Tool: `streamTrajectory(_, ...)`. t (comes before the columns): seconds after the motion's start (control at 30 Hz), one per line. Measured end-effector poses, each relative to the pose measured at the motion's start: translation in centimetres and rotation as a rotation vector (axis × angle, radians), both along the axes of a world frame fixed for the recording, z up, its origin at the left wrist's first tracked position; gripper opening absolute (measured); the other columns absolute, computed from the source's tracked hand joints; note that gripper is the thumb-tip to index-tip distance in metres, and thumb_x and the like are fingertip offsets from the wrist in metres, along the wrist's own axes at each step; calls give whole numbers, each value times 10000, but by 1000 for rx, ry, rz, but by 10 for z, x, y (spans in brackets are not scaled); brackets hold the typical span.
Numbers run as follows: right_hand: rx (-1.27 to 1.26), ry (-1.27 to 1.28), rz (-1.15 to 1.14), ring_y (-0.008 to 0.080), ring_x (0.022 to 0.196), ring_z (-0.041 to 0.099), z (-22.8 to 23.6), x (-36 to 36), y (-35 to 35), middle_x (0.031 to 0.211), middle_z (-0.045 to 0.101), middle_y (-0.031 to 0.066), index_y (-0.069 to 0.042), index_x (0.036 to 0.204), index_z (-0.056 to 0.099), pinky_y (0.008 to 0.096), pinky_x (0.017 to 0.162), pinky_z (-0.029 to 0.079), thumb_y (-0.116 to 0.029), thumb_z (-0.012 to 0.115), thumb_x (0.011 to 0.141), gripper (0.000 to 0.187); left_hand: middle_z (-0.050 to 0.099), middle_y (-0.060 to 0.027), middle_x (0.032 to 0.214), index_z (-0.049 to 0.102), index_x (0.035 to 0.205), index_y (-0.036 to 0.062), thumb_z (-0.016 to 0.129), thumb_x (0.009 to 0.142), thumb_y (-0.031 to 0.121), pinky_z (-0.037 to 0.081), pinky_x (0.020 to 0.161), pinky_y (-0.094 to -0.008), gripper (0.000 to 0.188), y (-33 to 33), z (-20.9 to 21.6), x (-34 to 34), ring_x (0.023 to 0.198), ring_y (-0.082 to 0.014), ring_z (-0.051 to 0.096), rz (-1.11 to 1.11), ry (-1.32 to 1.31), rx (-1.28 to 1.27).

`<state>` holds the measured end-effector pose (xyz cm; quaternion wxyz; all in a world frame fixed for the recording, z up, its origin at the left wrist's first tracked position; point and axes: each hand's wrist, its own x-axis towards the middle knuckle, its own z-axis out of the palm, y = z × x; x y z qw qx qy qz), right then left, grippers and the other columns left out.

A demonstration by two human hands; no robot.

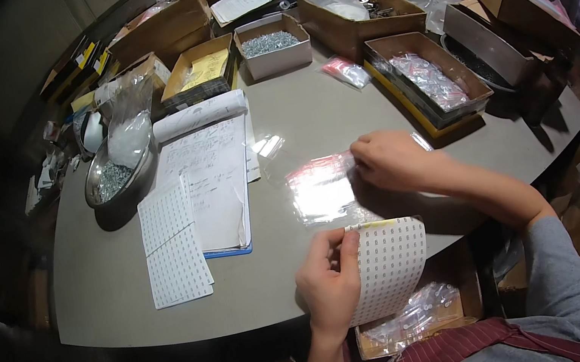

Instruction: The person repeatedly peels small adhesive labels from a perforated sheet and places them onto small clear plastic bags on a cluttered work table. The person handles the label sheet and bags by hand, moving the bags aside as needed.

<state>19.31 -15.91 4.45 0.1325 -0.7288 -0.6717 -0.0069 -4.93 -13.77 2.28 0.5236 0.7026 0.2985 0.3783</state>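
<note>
On the grey table [131, 284], toward the far edge, an open white box [273, 44] filled with small silver hardware, flanked by a brown cardboard box [201, 69] holding a yellow sheet. To the right, a long cardboard tray [428, 81] packed with small clear packets showing pink and red. At the left, a round metal bowl [113, 178] with a heap of silver screws and a crumpled clear bag resting on its rim. Below the table edge, another cardboard box [413, 318] with filled clear packets.

At the near middle of the table, a flat clear plastic bag [322, 189] with a red strip along its top, lying glossy and empty-looking, pinched at its upper right corner by the right hand [390, 160], fingers closed on the bag. Just nearer, at the table edge, a white label sheet [392, 263] printed with rows of small stickers, curling downward over the edge, gripped at its top left by the left hand [328, 282], thumb pressed on its face.

To the left, two more white sticker sheets [171, 243] lying flat beside a written notepad [208, 175] with a blue edge. One loose pink-and-clear packet [347, 72] lying between the white box and the tray.
</note>
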Motion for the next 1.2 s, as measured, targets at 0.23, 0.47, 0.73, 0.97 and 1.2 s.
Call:
streamTrajectory(0.23, -373, -14, -248, 361, 778, 694, 43, 50, -14, 809, 702, 201, 16, 945, 714, 436, 712, 528, -264, 768, 880, 293, 689, -18, 795, 686, 964, -42, 715, 963, 113, 497, 656, -250, 157, -3, 6, 0, 728, -71, 622, 13, 27, -69)
streamTrajectory(0.47, -103, 418, 143, 250, 810, 697, 23, 29, 1, 895, 703, 152, 16, 1055, 647, 361, 745, 547, -88, 714, 879, 215, 733, -72, 833, 718, 1028, -41, 674, 982, 106, 519, 684, -265, 160, -1, -1, -1, 742, -108, 661, 11, 2, -52)
streamTrajectory(0.73, -41, 4, -73, 438, 896, 651, 12, 27, 6, 894, 676, 204, -8, 975, 588, 497, 783, 514, -117, 702, 869, 189, 729, -61, 828, 724, 1029, -57, 674, 970, 101, 513, 699, -251, 176, -2, 3, -1, 762, -92, 652, 16, -1, -40)
streamTrajectory(0.97, 66, 397, 165, 233, 808, 683, 32, 9, -29, 891, 675, 110, -22, 1009, 651, 353, 691, 533, -207, 763, 918, 234, 733, -100, 813, 693, 1034, -17, 671, 990, 100, 542, 638, -283, 127, -1, -2, -1, 716, -131, 701, 4, -20, -44)
streamTrajectory(1.2, -95, 461, 353, 408, 1099, 627, 20, -43, -49, 1166, 643, 189, -51, 1234, 607, 498, 963, 510, -47, 730, 722, 527, 701, -25, 816, 703, 985, -48, 696, 951, 55, 475, 638, -222, 108, -2, 5, 0, 731, -52, 603, 1, -58, -61)
